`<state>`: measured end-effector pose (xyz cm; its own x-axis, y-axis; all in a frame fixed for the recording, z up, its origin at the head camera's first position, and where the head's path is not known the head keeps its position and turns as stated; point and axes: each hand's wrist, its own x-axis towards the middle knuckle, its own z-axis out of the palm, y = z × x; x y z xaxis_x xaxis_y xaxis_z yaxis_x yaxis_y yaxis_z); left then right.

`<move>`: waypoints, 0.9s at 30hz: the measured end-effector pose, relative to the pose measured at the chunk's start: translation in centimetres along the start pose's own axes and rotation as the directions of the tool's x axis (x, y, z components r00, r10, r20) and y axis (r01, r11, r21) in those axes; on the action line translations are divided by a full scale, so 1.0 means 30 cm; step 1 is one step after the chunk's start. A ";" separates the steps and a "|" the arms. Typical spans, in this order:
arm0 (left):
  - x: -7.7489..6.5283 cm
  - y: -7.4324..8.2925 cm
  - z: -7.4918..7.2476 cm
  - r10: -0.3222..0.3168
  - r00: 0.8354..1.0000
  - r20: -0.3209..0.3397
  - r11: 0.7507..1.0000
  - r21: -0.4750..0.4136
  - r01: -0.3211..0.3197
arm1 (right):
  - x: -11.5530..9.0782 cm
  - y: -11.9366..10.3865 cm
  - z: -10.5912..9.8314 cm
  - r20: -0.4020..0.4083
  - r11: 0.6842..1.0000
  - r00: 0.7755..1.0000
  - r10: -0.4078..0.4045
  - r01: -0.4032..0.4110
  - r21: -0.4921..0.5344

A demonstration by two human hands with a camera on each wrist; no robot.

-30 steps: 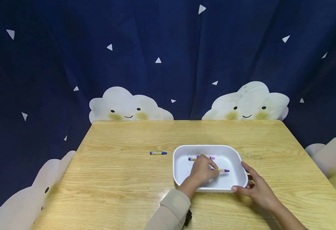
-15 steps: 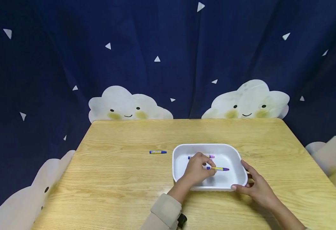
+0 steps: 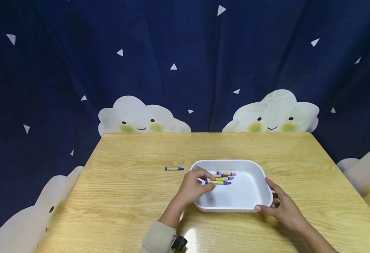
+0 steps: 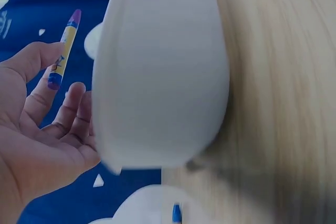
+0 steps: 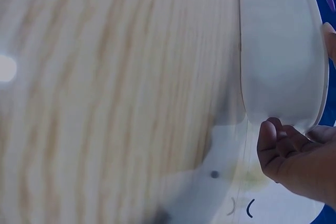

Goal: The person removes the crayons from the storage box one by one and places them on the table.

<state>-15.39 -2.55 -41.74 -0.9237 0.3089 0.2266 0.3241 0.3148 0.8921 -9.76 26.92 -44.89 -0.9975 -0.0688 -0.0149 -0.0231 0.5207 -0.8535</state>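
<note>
A purple crayon with a yellow wrapper is pinched between the thumb and forefinger of my left hand, over the left part of a white plastic tray. In the left wrist view the same crayon is held above rim height, the other fingers loosely bent. My right hand grips the tray's right end, thumb on the near corner of the rim and fingers around the outer wall. Inside the tray lie a pink crayon, a blue crayon and a pinkish crayon, partly behind my left fingers.
A blue crayon lies on the wooden table, left of the tray. Behind the table hangs a dark blue curtain with white triangles and smiling clouds.
My left hand has carried the purple crayon from the tray's middle to the left and lifted it close to the other crayons. The right hand has stayed on the tray's end.
</note>
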 end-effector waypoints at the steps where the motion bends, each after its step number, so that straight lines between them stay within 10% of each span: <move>1: -0.005 -0.003 -0.014 -0.008 1.000 -0.003 1.000 0.001 0.008 | 0.000 0.000 0.001 0.002 1.000 1.000 0.001 -0.001 -0.001; 19: -0.024 -0.097 -0.190 -0.096 0.995 -0.006 0.994 -0.057 0.095 | 0.005 -0.002 -0.001 0.009 1.000 1.000 0.012 -0.012 -0.028; 27: -0.060 -0.047 -0.264 -0.115 0.993 -0.017 0.992 -0.046 0.115 | 0.006 0.004 0.002 0.000 1.000 1.000 0.013 -0.013 -0.020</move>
<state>-15.81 -10.66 -40.32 -0.9582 0.2555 0.1286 0.2064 0.3064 0.9292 -9.94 26.93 -45.02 -0.9978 -0.0618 -0.0258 -0.0116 0.5384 -0.8426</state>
